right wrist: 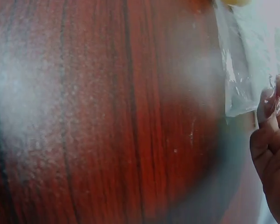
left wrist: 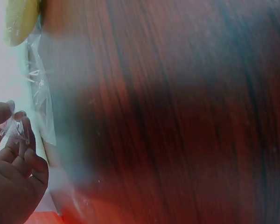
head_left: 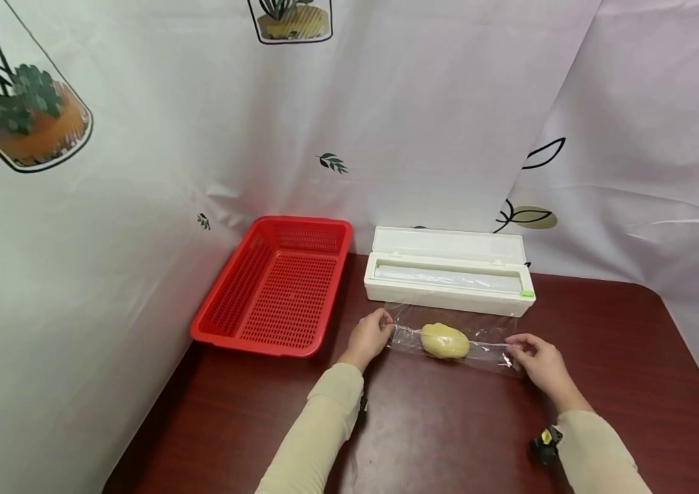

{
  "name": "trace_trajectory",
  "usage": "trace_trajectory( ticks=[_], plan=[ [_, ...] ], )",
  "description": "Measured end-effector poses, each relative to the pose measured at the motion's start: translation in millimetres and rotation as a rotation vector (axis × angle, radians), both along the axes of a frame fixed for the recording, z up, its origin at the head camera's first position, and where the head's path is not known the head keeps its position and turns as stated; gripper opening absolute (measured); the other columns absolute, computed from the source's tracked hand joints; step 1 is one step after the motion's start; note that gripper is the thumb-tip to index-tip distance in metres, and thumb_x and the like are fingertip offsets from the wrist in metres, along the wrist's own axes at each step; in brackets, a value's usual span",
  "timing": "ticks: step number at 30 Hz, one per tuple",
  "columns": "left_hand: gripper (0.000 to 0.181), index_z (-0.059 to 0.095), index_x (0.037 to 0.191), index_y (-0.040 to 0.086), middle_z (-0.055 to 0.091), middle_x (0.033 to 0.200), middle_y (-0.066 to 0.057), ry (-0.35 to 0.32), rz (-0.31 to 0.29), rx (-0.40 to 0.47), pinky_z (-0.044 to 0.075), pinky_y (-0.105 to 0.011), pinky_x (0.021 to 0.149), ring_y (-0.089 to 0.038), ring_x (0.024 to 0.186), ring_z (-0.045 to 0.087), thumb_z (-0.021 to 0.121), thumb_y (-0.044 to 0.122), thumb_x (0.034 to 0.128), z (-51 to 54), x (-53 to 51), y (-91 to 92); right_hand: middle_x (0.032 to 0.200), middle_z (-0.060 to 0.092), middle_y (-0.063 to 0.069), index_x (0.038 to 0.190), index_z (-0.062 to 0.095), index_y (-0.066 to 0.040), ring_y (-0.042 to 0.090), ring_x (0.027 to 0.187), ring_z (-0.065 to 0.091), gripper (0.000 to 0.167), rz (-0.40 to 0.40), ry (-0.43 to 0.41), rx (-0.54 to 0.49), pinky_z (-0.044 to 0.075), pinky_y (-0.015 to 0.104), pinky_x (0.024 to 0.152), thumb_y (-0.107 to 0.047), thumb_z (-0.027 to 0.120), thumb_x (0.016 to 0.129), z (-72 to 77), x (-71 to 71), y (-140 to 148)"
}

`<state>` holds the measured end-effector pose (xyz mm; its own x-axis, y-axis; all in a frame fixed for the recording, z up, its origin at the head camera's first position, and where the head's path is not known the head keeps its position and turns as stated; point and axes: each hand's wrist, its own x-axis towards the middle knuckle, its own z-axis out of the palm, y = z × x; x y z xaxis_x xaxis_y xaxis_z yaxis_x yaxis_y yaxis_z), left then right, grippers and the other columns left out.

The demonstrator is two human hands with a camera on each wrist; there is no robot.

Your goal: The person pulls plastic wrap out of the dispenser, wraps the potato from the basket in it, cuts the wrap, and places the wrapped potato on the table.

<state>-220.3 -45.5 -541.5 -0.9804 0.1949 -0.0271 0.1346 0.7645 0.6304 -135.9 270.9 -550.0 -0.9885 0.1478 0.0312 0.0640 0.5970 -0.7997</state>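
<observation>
A pale yellow, rounded lump [head_left: 444,341], perhaps a peeled potato or mango, lies wrapped in a clear sheet of cling film [head_left: 485,352] in front of a white box. My left hand [head_left: 370,336] pinches the film's left end between thumb and fingers. At the opposite end my right hand [head_left: 537,360] pinches the film the same way. The film runs gathered in a line from both hands to the lump. In the left wrist view, crumpled film shows between the fingertips [left wrist: 25,128] and the lump [left wrist: 19,21] appears at the top corner.
Behind the film stands a white cling film dispenser [head_left: 448,300], its lid raised and a roll [head_left: 448,276] inside. To the left sits a red perforated plastic basket [head_left: 287,295] with nothing in it. Patterned white cloth [head_left: 435,137] hangs behind the brown table [head_left: 435,425].
</observation>
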Motion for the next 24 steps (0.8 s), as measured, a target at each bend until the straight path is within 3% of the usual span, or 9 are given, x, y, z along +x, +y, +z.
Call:
trace_trajectory(
  ticks=[3,4,8,12,18,24],
  plan=[
    [0.004,0.059,0.083,0.017,0.056,0.072,0.005,0.013,0.0,-0.043,0.043,-0.029,0.058,-0.011,0.065,0.053,0.063,0.016,0.0828,0.3,0.3,2.0,0.069,0.057,0.004,0.098,0.063,0.004,0.005,0.05,0.048,0.019,-0.012,-0.029,0.03,0.04,0.024,0.047,-0.011,0.065,0.086,-2.1,-0.6,-0.1],
    [0.005,0.058,0.081,0.017,0.055,0.07,0.006,0.046,-0.009,-0.053,0.042,-0.028,0.055,-0.01,0.063,0.052,0.063,0.016,0.0809,-1.4,0.6,1.7,0.069,0.057,0.004,0.098,0.064,0.003,0.006,0.051,0.048,0.019,-0.014,-0.037,0.039,0.04,0.024,0.047,-0.011,0.065,0.086,-3.3,-0.8,-0.1],
    [0.007,0.058,0.079,0.016,0.055,0.067,0.006,0.058,0.006,-0.049,0.042,-0.029,0.054,-0.01,0.06,0.052,0.065,0.015,0.0766,-5.1,1.3,1.9,0.071,0.057,0.003,0.093,0.066,0.001,0.006,0.056,0.047,0.015,-0.017,-0.024,0.084,0.04,0.023,0.05,-0.011,0.066,0.084,-7.0,-0.7,-0.8],
    [0.01,0.059,0.078,0.015,0.056,0.067,0.006,0.005,0.07,0.018,0.043,-0.028,0.057,-0.009,0.062,0.052,0.068,0.017,0.0741,-5.5,0.1,2.6,0.072,0.06,0.003,0.09,0.067,0.0,0.005,0.06,0.046,0.012,-0.019,0.005,0.112,0.038,0.022,0.054,-0.01,0.067,0.083,-8.4,-0.9,-0.7],
    [0.009,0.059,0.079,0.013,0.052,0.069,0.005,0.01,0.103,0.095,0.042,-0.028,0.062,-0.012,0.067,0.051,0.067,0.015,0.0747,-6.5,-5.2,2.5,0.075,0.063,0.005,0.092,0.068,0.0,0.009,0.063,0.049,0.013,-0.03,-0.006,0.139,0.04,0.024,0.055,-0.01,0.064,0.084,-6.7,-1.7,0.2],
    [0.004,0.064,0.078,0.015,0.054,0.078,0.001,0.059,0.118,-0.004,0.041,-0.038,0.078,-0.022,0.084,0.05,0.067,0.016,0.0746,-5.5,-5.1,2.7,0.095,0.061,0.018,0.096,0.069,0.001,0.026,0.08,0.053,0.016,-0.036,0.0,0.159,0.042,0.037,0.068,-0.007,0.058,0.087,-5.2,-1.9,2.0]
  ],
)
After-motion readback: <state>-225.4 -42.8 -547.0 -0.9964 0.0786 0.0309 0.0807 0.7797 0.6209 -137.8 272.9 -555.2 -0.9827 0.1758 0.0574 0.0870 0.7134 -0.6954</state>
